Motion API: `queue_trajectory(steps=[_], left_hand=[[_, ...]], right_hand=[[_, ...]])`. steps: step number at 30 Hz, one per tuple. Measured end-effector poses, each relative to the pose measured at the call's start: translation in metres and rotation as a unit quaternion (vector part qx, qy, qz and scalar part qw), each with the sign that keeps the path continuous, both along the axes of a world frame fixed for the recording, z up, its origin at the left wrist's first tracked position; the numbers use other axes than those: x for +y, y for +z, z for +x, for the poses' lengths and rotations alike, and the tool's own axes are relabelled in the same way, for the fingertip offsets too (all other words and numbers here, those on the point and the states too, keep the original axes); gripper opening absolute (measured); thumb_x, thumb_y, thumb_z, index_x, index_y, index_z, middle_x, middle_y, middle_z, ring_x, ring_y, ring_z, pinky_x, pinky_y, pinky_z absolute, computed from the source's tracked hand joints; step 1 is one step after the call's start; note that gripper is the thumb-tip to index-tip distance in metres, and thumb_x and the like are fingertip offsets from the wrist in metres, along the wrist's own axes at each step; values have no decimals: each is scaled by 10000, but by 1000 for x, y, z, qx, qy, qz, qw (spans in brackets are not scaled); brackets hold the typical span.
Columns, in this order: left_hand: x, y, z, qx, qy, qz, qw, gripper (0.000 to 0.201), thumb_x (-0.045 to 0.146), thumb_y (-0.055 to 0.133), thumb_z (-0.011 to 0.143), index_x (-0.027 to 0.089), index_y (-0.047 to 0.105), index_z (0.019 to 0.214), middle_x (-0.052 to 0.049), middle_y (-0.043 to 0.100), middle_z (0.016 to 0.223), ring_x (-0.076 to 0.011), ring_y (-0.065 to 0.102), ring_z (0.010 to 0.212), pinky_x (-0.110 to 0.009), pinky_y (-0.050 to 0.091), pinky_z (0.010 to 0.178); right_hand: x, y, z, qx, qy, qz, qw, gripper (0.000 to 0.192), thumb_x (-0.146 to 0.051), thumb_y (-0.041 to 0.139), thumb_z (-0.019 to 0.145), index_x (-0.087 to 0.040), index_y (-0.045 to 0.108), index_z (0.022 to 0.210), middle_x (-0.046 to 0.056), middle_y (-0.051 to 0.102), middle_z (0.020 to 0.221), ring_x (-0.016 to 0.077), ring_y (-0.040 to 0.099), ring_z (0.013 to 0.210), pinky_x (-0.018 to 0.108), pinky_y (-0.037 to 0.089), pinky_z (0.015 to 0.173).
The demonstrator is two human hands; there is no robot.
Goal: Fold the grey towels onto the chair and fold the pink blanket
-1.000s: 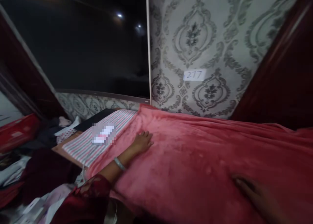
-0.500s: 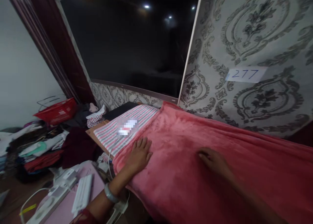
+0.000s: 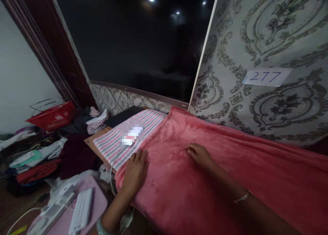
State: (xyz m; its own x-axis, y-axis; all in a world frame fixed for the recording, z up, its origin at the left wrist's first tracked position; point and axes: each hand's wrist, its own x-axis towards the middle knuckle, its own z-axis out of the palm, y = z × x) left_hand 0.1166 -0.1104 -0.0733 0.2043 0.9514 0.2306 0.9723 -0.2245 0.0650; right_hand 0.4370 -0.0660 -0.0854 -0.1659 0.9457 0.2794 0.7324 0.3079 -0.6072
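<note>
Seen from the head camera, one pink fleece blanket (image 3: 217, 180) is lying spread over a raised surface against the patterned wallpaper (image 3: 269, 33), and two hands are resting on it. One striped cloth (image 3: 128, 139) is showing at the blanket's left end, partly under its edge, with one white cable (image 3: 112, 163) trailing down from it toward the floor.

The left hand (image 3: 135, 170) is lying flat and open, fingers together and pointing away from the person, pressing on the blanket's left edge just beside the striped cloth; it is holding nothing. A pale bangle (image 3: 101, 228) is circling that wrist at the bottom of the frame. The right hand (image 3: 200, 154) is lying palm down farther in on the blanket, fingers loosely extended toward the left and touching the fleece, gripping nothing that can be seen. A thin bracelet (image 3: 242, 197) is sitting on the right wrist.

One large dark screen (image 3: 138, 43) is filling the wall above, reflecting three small lights. One white paper label (image 3: 266, 77) reading 277 is sticking to the wallpaper on the right. On the floor to the left, one red basket (image 3: 52, 115) is resting among piles of folded clothes (image 3: 33, 156), and one white power strip (image 3: 82, 211) is lying on a pink surface (image 3: 98, 201) near the left forearm.
</note>
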Motion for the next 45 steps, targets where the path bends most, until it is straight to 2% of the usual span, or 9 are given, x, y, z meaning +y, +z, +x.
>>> queue_trajectory(steps=[6, 13, 19, 23, 27, 30, 35, 40, 45], left_hand=[[2, 0, -5, -18, 33, -3, 999, 482, 259, 459, 979, 145, 512, 1445, -170, 541, 1455, -319, 516, 1273, -481, 437, 1043], [3, 3, -9, -5, 49, -43, 998, 495, 217, 403, 987, 142, 472, 1471, -146, 573, 1419, -316, 538, 1207, -468, 438, 998], [4, 10, -20, -32, 44, -20, 998, 506, 264, 468, 967, 140, 481, 1458, -145, 581, 1398, -304, 529, 1249, -430, 421, 1045], [25, 25, -47, -8, 101, 16, 995, 604, 330, 525, 944, 112, 417, 1497, -191, 519, 1445, -356, 482, 1302, -465, 424, 1036], [57, 32, -64, -1, 120, -32, 992, 738, 406, 554, 932, 108, 286, 1553, -229, 384, 1552, -380, 425, 1374, -492, 391, 1075], [75, 30, -66, -11, 122, -68, 990, 745, 457, 542, 930, 122, 285, 1544, -229, 446, 1501, -374, 469, 1336, -485, 410, 1047], [89, 26, -63, -15, 136, -53, 989, 726, 447, 560, 908, 96, 352, 1508, -218, 608, 1297, -371, 530, 1226, -461, 433, 992], [95, 23, -68, -18, 124, -34, 992, 673, 398, 550, 917, 69, 392, 1483, -224, 633, 1217, -342, 561, 1164, -427, 432, 989], [108, 24, -94, -6, 125, -10, 992, 703, 401, 567, 905, 58, 376, 1488, -232, 629, 1234, -343, 564, 1180, -431, 432, 1005]], right_hand=[[26, 4, -27, -8, -4, 4, 1000, 261, -104, 515, 841, -191, 747, 923, 84, 755, 1001, 221, 684, 954, 326, 504, 878], [45, 11, -39, -12, 6, 15, 1000, 276, -70, 521, 836, -206, 744, 924, 66, 755, 994, 208, 683, 934, 315, 505, 867], [44, -8, -58, -25, 9, 45, 999, 267, -111, 514, 864, -203, 730, 991, 87, 726, 1046, 230, 647, 1010, 360, 483, 936], [39, -25, -61, -16, -10, 77, 997, 255, -155, 485, 895, -201, 715, 993, 86, 703, 1033, 230, 625, 1012, 364, 476, 933], [38, -29, -60, 5, -9, 85, 996, 255, -187, 464, 902, -202, 708, 975, 83, 698, 1022, 227, 625, 1000, 359, 477, 918], [39, -28, -60, 14, -7, 87, 996, 264, -209, 448, 904, -203, 706, 963, 84, 701, 1020, 227, 629, 991, 363, 484, 906], [37, -26, -61, 31, -6, 88, 996, 270, -241, 442, 902, -216, 708, 947, 78, 707, 1012, 227, 635, 993, 366, 494, 907], [38, -26, -61, 43, -9, 81, 996, 259, -251, 454, 883, -238, 708, 933, 63, 712, 989, 229, 635, 975, 377, 501, 898], [39, -29, -61, 45, -8, 83, 995, 279, -267, 442, 879, -227, 710, 942, 74, 714, 1003, 234, 641, 980, 385, 505, 908]])
